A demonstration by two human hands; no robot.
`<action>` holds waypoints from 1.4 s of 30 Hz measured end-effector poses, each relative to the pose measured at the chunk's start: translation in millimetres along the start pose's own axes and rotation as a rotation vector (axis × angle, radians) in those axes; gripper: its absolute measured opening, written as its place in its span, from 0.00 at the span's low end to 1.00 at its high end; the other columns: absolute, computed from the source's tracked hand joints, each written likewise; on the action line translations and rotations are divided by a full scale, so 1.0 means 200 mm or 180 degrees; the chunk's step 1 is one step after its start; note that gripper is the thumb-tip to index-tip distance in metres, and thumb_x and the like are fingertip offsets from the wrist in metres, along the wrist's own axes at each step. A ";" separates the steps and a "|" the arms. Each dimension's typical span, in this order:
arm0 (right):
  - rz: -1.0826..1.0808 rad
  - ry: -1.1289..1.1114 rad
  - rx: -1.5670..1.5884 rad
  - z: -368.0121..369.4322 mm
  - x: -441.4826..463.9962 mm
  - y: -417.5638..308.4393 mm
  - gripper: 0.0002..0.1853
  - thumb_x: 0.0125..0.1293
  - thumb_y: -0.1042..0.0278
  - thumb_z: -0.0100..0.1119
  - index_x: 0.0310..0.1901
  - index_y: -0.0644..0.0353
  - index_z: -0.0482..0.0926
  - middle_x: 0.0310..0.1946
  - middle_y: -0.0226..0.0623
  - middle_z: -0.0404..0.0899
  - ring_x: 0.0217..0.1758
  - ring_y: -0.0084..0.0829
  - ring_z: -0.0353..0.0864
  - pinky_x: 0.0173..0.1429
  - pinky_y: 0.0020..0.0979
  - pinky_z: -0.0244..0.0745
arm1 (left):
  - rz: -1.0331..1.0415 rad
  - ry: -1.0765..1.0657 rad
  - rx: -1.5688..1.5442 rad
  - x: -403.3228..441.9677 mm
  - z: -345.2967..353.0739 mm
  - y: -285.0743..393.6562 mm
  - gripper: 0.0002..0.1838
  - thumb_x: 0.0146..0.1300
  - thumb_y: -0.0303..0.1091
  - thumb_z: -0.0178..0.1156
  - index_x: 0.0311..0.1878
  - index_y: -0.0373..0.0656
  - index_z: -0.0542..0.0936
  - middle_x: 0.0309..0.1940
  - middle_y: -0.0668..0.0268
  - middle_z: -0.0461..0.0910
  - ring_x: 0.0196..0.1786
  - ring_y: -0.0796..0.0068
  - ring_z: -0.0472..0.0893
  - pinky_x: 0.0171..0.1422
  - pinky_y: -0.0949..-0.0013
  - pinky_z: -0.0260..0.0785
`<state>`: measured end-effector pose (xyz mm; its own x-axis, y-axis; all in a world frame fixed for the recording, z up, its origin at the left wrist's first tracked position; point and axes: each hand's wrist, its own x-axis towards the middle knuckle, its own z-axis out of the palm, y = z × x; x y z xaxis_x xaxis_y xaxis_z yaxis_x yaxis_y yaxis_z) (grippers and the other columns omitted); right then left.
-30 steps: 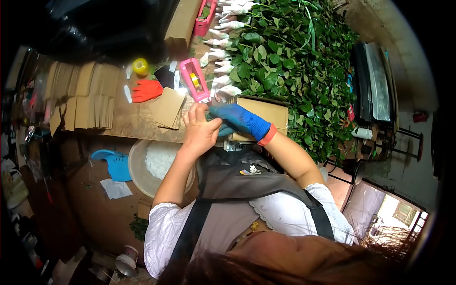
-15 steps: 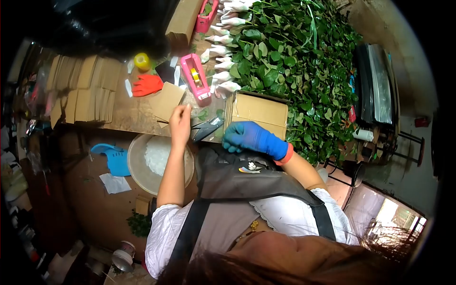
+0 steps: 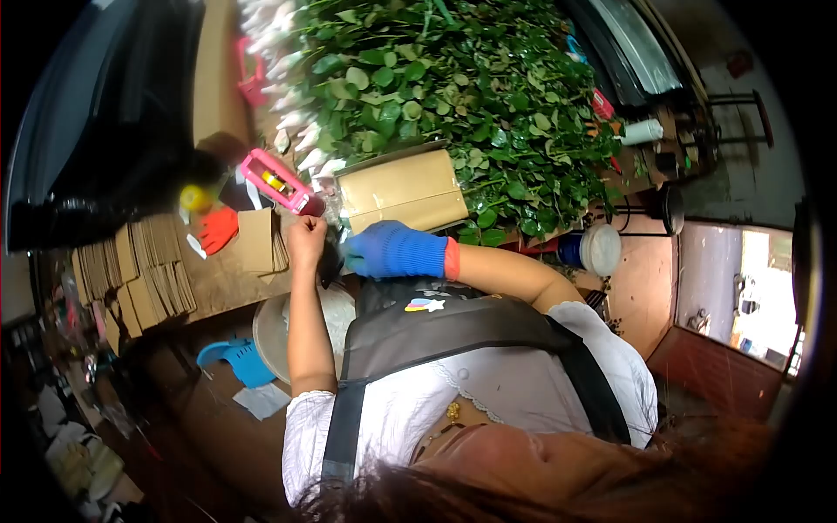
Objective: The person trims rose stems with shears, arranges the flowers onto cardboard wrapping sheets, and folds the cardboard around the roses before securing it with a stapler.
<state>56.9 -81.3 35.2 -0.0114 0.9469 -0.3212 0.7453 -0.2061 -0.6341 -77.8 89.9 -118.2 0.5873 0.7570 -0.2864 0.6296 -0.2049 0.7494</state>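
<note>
My bare left hand (image 3: 306,241) is curled closed at the table's near edge, just below the pink tape dispenser (image 3: 282,182) with its yellow roll. Whatever its fingers may hold is hidden. Close on its right is my right hand (image 3: 394,249), in a blue knitted glove with an orange cuff. The gloved fingers are curled in, and their contents cannot be made out. Just beyond the glove lies a cardboard box (image 3: 403,188). A dark object (image 3: 331,261) shows partly between my hands; its kind is unclear.
Leafy green stems (image 3: 436,87) with white-sleeved heads (image 3: 283,65) are piled at the back. Cardboard pieces (image 3: 255,240), an orange-red glove (image 3: 218,230) and a yellow roll (image 3: 196,197) lie on the left. Below the edge are a basin (image 3: 272,336) and a blue plastic item (image 3: 240,359).
The view has swung, so the table appears rotated and shifted left. My gloved right hand has come closer to my left hand. The left hand stays curled.
</note>
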 end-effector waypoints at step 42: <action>0.2333 0.0269 -0.0179 0.37 -0.64 0.93 0.27 0.63 0.37 0.56 0.51 0.49 0.84 0.50 0.43 0.85 0.52 0.45 0.84 0.54 0.45 0.79 | 0.1293 0.0849 -0.2130 -0.42 0.12 0.54 0.10 0.73 0.24 0.53 0.54 0.36 0.79 0.49 0.62 0.80 0.52 0.74 0.78 0.60 0.70 0.70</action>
<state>148.7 -259.8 -93.5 0.5521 0.5874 -0.5918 0.5750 -0.7821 -0.2400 -47.5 -10.1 -27.1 0.5103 0.8427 0.1715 -0.0912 -0.1452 0.9852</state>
